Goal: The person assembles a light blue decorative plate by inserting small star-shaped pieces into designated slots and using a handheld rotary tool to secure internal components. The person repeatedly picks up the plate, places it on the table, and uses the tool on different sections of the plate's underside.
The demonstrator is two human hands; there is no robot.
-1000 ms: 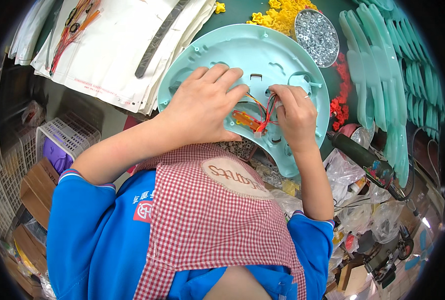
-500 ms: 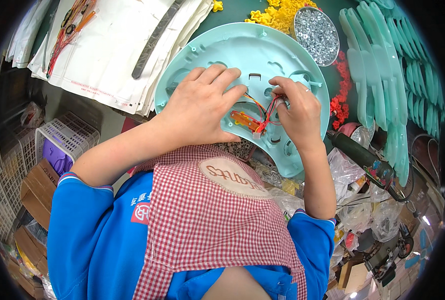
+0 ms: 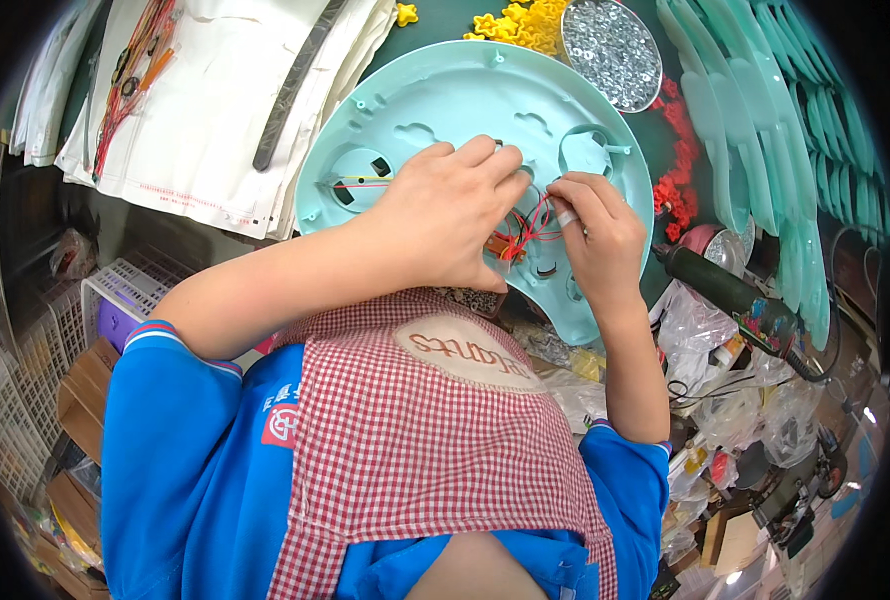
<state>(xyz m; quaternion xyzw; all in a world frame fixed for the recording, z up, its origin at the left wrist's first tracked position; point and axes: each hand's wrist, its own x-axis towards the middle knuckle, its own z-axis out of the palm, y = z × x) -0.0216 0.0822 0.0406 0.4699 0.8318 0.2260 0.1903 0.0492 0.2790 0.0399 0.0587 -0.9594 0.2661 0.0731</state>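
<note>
A large mint-green, curved plastic shell (image 3: pixel 455 90) lies in front of me with its hollow, ribbed side up. My left hand (image 3: pixel 455 205) rests over its middle, thumb apart from the fingers near the shell's inner edge; the palm side is hidden. Closed in a pinch, my right hand (image 3: pixel 600 230) holds thin red wires (image 3: pixel 537 225). These wires run to a small orange circuit board (image 3: pixel 503 246), partly covered by my left hand. Left of that hand, a yellow wire (image 3: pixel 363 181) crosses a round recess in the shell.
Beyond the shell are yellow star-shaped pieces (image 3: pixel 520 25) and a round dish of small clear parts (image 3: pixel 610 55). Red pieces (image 3: pixel 677 165) and stacked mint-green parts (image 3: pixel 740 110) lie right. Papers (image 3: pixel 220 110) bear wired parts (image 3: pixel 135 85) at left. A dark-green tool (image 3: pixel 710 285) sits lower right.
My left hand has moved right and slightly down across the shell, uncovering the left recess and covering more of the circuit board. The right hand still pinches the wires, which are now spread differently.
</note>
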